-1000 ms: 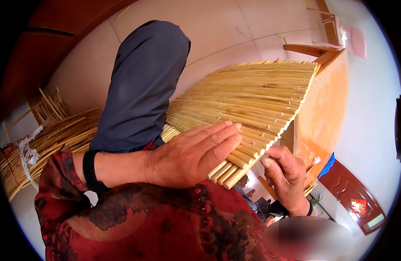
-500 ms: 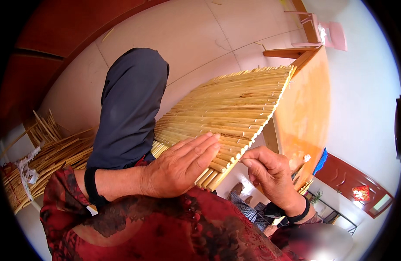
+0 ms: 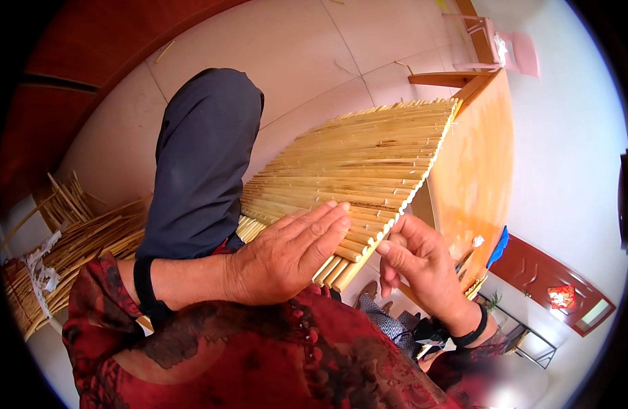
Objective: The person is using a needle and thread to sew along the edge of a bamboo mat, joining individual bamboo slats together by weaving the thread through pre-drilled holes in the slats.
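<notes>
A mat of pale yellow stalks (image 3: 355, 160), bound side by side with small white stitches, slants across my lap. Its far end reaches the wooden table. My left hand (image 3: 283, 255) lies flat on the near part of the mat, fingers stretched out and close together. At the mat's right edge, by the cut stalk ends, is my right hand (image 3: 423, 266), thumb and fingers drawn together in a pinch. Whatever is between those fingertips is too small to make out. Below my left hand, another layer of stalks (image 3: 334, 271) shows under the mat.
My dark-trousered knee (image 3: 208, 157) rises left of the mat. A bundle of loose stalks (image 3: 89, 249), tied with white cloth, lies at far left. The orange wooden table (image 3: 477, 177) stands right, a pink chair (image 3: 517, 56) beyond. Another person's patterned trouser leg (image 3: 387, 324) shows below my right hand.
My right hand has moved slightly up along the mat's edge, and its index finger has shifted. My left hand stays flat on the mat, slightly farther right.
</notes>
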The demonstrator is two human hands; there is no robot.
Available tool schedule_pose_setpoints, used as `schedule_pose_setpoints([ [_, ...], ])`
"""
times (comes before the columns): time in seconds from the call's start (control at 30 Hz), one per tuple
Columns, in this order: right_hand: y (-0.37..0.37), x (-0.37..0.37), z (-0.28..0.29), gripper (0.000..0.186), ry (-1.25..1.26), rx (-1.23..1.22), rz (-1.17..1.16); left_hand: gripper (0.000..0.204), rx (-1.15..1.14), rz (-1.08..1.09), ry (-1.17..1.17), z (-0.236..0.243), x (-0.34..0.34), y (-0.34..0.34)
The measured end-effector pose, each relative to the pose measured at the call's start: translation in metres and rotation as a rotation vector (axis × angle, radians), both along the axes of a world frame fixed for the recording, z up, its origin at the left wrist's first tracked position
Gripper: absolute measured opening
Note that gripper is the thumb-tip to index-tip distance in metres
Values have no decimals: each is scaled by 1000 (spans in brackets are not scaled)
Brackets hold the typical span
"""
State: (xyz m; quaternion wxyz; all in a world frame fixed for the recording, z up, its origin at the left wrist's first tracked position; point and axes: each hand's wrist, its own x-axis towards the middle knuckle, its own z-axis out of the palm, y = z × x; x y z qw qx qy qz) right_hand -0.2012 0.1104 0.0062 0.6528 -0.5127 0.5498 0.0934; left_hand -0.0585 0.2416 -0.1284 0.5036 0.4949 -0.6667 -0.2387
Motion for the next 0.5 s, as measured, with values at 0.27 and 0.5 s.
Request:
schedule_pose_setpoints([
  [0.27,-2,6,6,43,78,-8,-26,59,-12,5,-34,1,-4,-3],
  [0.5,0,21,7,51,231,-153,101,55,-42,37,-39,0,-5,-5],
])
